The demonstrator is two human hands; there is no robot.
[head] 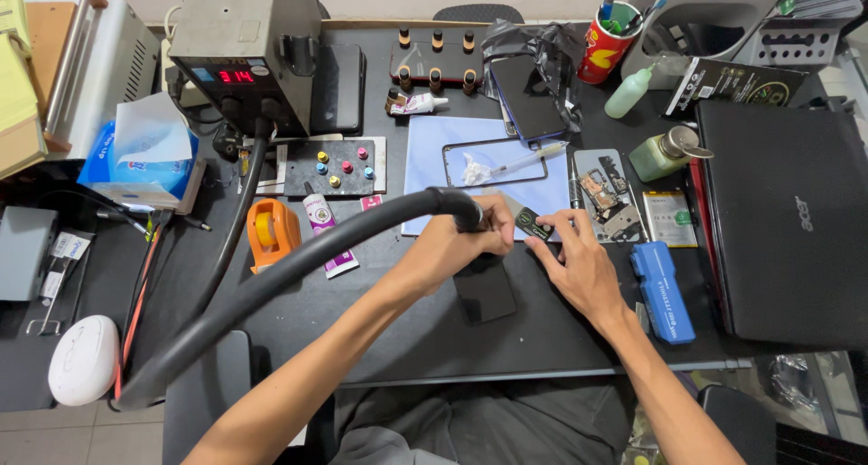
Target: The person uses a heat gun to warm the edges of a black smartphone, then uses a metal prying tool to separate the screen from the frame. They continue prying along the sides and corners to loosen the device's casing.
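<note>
gripping tight, the left hand (457, 239) is closed round a hot-air nozzle (468, 214); a small dark part (528, 223) is pinned by right hand (579, 266) fingertips at the blue mat (434, 149) edge. scorched fingers are risked — heat falls close. nozzle tip hidden; part's kind unclear.

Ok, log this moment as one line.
left hand: holds hose nozzle | right hand: on small black part | phone: below hands
</note>
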